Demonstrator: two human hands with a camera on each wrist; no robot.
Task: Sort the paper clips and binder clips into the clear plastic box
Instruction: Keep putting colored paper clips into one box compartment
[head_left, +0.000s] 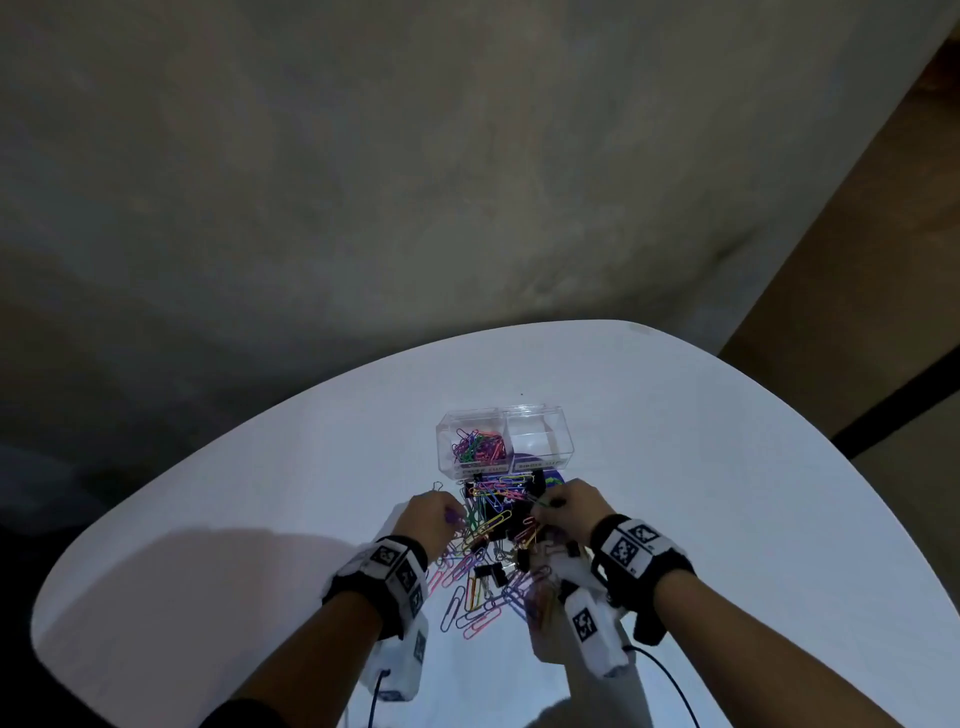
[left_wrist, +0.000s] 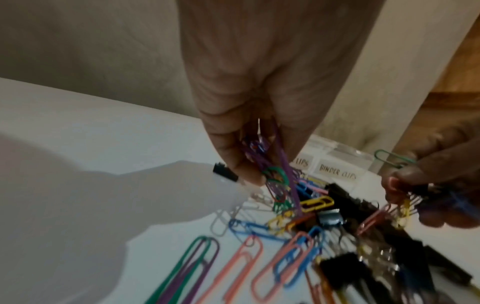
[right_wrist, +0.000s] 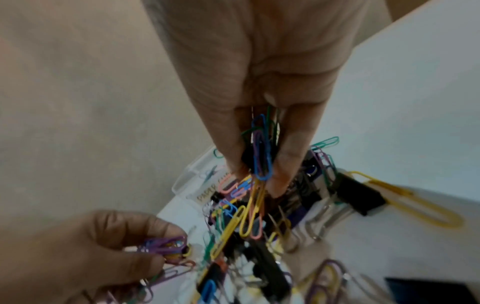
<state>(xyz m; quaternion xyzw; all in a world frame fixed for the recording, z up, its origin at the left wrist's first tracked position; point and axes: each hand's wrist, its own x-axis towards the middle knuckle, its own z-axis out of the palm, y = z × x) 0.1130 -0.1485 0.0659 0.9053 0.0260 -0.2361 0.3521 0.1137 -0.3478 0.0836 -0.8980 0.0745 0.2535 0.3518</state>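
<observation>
A mixed pile of coloured paper clips (head_left: 480, 587) and black binder clips (head_left: 491, 574) lies on the white table (head_left: 701, 467). Behind it stands the clear plastic box (head_left: 505, 441), its left compartment holding paper clips, its right one bare. My left hand (head_left: 434, 512) pinches a bunch of purple and green paper clips (left_wrist: 272, 170) above the pile. My right hand (head_left: 563, 506) pinches several paper clips (right_wrist: 261, 152), blue, purple and green, with yellow and pink ones hanging below. Labels on the box (left_wrist: 335, 173) read "binder clips".
The table's curved far edge (head_left: 519, 327) runs behind the box. Large yellow paper clips (right_wrist: 415, 205) and a binder clip (right_wrist: 361, 195) lie right of the pile. White wrist mounts with cables (head_left: 592, 623) sit near the table's front.
</observation>
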